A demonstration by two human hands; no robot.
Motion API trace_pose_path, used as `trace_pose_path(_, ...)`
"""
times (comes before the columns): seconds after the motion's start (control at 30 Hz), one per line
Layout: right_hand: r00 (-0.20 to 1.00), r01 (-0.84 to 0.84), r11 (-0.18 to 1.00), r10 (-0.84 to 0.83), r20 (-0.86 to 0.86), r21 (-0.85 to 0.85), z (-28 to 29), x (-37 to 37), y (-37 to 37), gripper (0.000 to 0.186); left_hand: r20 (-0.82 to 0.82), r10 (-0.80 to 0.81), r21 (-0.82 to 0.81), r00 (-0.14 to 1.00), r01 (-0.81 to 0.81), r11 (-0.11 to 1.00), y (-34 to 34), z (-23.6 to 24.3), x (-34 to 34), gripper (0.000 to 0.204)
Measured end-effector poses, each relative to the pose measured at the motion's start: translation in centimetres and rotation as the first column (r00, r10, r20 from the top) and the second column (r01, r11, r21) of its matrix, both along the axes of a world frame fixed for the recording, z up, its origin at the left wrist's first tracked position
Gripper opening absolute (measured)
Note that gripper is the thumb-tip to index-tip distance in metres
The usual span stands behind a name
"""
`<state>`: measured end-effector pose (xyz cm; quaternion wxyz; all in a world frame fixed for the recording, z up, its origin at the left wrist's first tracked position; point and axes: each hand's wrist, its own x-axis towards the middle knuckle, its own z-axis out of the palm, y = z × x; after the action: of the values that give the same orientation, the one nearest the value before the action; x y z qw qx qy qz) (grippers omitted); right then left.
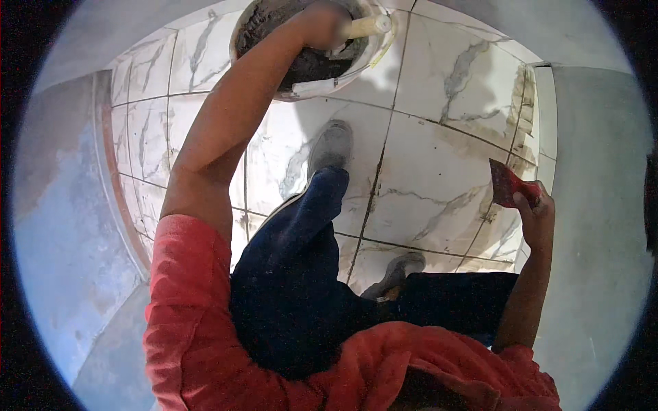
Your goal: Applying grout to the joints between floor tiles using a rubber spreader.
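Left hand: your left hand (321,26) is far left of centre, over the bucket, touching a pale handle (367,27); blur hides whether your fingers close around it.
Right hand: your right hand (538,211) grips a red scraper (508,187) at right, above the marbled tiles (432,175).
Bucket: the white bucket (319,88) stands far, beyond your left shoe (332,145), holding dark paste (301,70).

We see the floor tiles (439,181) brightly lit, nearly washed out in places, with a soft shadow beside the bucket (325,87), while the trousers (288,288) sink toward black. The left hand (321,26) is blurred. Fisheye distortion bows the walls (600,205), and a bluish fringe meets the black, speckled corners.
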<state>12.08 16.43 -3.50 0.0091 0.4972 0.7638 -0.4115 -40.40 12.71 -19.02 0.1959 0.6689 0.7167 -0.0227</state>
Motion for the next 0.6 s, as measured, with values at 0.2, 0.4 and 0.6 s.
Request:
trace_pose_path(0.2,0.997,-0.074,0.996,0.075,-0.018,0.052,0.1,-0.3,-0.2,0.030,0.027,-0.162,-0.005,0.986,0.162,0.987,-0.9,3.4,-1.7,0.037)
trace_pose_path(0.4,0.999,-0.044,0.993,0.042,0.018,0.106,0.2,-0.4,-0.6,0.022,0.189,0.357,0.181,0.915,-0.390,0.903,-4.7,16.0,3.2,0.046)
trace_pose_path(0.6,1.000,-0.009,0.999,0.007,0.030,0.051,-0.4,-1.0,-0.2,0.023,0.020,-0.010,0.172,1.000,0.006,0.985,-3.4,8.1,-1.5,0.059)
